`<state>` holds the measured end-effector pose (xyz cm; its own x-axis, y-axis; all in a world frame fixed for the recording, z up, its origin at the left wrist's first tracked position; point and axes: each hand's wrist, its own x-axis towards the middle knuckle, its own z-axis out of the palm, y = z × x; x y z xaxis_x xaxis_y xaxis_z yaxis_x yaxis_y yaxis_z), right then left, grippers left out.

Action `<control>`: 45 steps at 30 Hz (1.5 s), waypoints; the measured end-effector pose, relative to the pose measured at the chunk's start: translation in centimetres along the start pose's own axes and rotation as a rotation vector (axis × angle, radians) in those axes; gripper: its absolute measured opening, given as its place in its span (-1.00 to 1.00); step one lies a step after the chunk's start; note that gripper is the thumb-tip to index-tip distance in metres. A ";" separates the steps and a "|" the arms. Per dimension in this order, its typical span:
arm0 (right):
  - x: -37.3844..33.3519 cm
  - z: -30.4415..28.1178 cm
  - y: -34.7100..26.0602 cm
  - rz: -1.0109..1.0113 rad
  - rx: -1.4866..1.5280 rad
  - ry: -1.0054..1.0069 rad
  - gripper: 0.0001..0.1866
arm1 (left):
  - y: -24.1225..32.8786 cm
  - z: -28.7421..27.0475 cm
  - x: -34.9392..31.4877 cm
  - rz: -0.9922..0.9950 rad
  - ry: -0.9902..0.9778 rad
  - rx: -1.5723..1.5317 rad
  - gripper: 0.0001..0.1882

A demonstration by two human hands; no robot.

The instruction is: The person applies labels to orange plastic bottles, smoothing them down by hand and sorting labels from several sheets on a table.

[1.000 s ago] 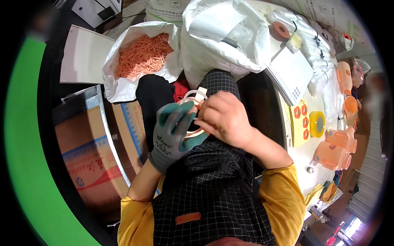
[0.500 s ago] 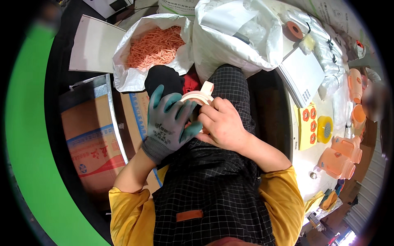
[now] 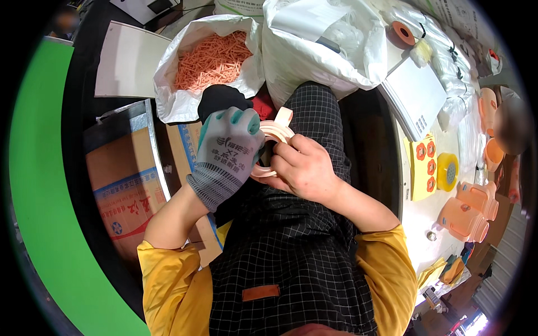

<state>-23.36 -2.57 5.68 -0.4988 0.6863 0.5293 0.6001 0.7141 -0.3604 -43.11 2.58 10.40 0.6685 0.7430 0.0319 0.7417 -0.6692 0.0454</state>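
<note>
A pale pink plastic ring-shaped part (image 3: 276, 130) with a loop-like tab at its top is in front of me, above my lap. My bare right hand (image 3: 302, 169) grips its right side, fingers bent over the rim and thumb below. My left hand (image 3: 227, 140), in a grey glove with green fingertips, is closed into a fist against the ring's left side. The back of the glove hides whatever its fingers hold. Through the ring's middle a dark opening shows.
Ahead stand a white sack (image 3: 162, 89) of pink plastic sticks and a larger white sack (image 3: 314, 73) with clear plastic. A cardboard box (image 3: 126, 196) is at left. The right-hand table (image 3: 412, 224) carries pink bottles (image 3: 457, 215), a yellow tape roll (image 3: 447, 172), a sticker sheet (image 3: 423, 168) and white sheets (image 3: 412, 101).
My left hand's fingers have gone from spread to curled, its wrist turning and rising slightly. More of the ring shows between my hands. My right hand keeps its grip.
</note>
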 end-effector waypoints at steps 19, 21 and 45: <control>6.8 0.7 12.8 0.702 0.884 0.196 -0.43 | 0.2 3.3 -4.0 -0.089 0.296 -1.247 -0.81; 3.2 1.5 11.5 0.440 0.358 -0.041 -0.46 | -0.1 4.1 -4.7 -0.134 0.290 -1.353 -0.81; 3.7 9.1 14.9 0.964 0.887 0.699 -0.85 | -6.1 9.4 15.6 0.096 0.598 -0.145 -0.66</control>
<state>-21.97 11.84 -4.73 0.4082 0.9127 -0.0201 -0.1798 0.0588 -0.9820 -36.72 18.21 1.23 0.5540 0.5828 0.5945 0.6366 -0.7567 0.1485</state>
